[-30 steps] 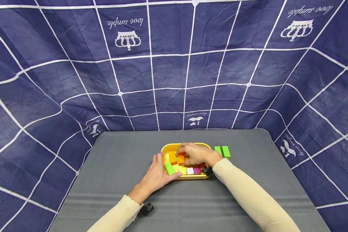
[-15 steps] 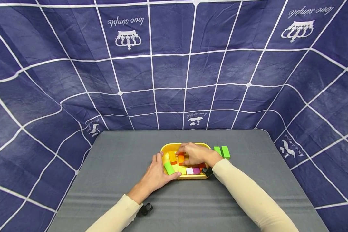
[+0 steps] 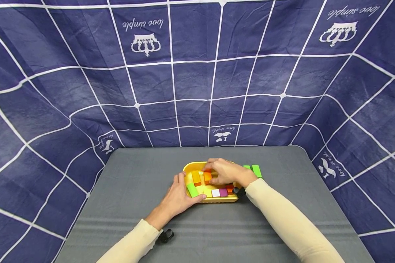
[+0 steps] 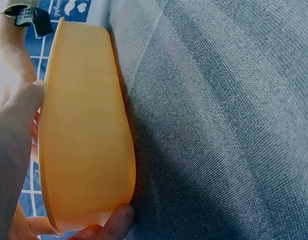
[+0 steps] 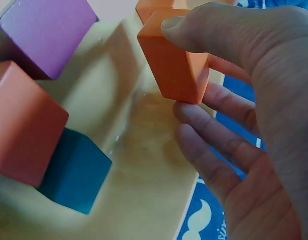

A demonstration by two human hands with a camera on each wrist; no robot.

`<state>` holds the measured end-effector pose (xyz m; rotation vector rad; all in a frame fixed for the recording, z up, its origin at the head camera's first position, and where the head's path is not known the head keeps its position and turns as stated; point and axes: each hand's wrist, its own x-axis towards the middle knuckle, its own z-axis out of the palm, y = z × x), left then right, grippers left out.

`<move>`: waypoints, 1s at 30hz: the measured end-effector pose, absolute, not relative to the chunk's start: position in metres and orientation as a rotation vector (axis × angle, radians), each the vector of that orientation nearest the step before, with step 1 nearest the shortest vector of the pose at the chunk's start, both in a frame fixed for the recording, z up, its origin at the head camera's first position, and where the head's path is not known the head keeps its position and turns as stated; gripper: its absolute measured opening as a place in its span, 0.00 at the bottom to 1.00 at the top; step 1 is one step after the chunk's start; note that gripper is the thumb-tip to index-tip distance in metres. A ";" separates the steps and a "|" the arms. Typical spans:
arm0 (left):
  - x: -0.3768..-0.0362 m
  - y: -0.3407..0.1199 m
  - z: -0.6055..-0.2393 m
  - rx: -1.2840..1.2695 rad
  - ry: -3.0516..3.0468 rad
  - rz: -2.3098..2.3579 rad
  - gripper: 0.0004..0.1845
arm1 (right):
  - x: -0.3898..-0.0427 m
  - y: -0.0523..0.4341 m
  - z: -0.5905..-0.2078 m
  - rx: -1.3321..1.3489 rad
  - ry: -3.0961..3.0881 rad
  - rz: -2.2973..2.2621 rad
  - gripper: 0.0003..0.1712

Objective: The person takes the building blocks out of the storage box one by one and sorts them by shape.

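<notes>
The right hand [image 3: 225, 171] has shifted a little toward the far side of the yellow tray [image 3: 188, 168] since a second ago, and the orange block [image 5: 174, 60] it pinches now sits clear of the tray floor, held between thumb and fingers [image 5: 229, 107]. Judging from that, the block is being lifted out of the tray rather than pressed into place. The left hand [image 3: 177, 197] has not moved: it holds the tray's near left corner on the grey worktop [image 3: 135, 190], thumb under the rim and fingers [image 4: 16, 115] wrapped over the wall, steadying it.

Inside the tray lie a second orange block [image 3: 196, 178], a light green block [image 3: 192, 190], a white block [image 3: 215, 193], a purple block [image 3: 223, 192] and a teal block [image 5: 74, 172]. Two green blocks [image 3: 254, 170] stand just outside the tray's right end.

The blue backdrop [image 3: 85, 73] carries upside-down white print reading "love simple" under crown emblems; smaller marks near the worktop edge repeat it.
</notes>
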<state>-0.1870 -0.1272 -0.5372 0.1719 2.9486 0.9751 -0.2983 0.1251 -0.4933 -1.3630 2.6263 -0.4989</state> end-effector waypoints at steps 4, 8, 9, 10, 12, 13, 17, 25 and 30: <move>-0.187 -0.127 -0.537 0.167 2.943 0.978 0.68 | -0.297 0.129 -0.489 -1.351 2.638 -0.531 0.29; -0.187 -0.128 -0.538 0.170 2.946 0.977 0.68 | -0.296 0.134 -0.487 -1.349 2.649 -0.550 0.29; -0.187 -0.128 -0.538 0.169 2.946 0.976 0.68 | -0.295 0.136 -0.487 -1.345 2.654 -0.548 0.29; -0.187 -0.128 -0.538 0.170 2.946 0.977 0.68 | -0.295 0.137 -0.487 -1.339 2.656 -0.549 0.29; -0.187 -0.128 -0.538 0.168 2.942 0.976 0.68 | -0.294 0.140 -0.486 -1.321 2.658 -0.556 0.29; -0.187 -0.127 -0.538 0.165 2.939 0.975 0.68 | -0.294 0.142 -0.486 -1.312 2.663 -0.556 0.29; -0.186 -0.127 -0.537 0.158 2.935 0.983 0.69 | -0.294 0.148 -0.487 -1.291 2.680 -0.565 0.29; -0.187 -0.127 -0.538 0.161 2.932 1.006 0.69 | -0.294 0.164 -0.485 -1.294 2.720 -0.590 0.29; -0.185 -0.127 -0.537 0.148 2.942 0.986 0.68 | -0.294 0.173 -0.480 -1.279 2.738 -0.599 0.29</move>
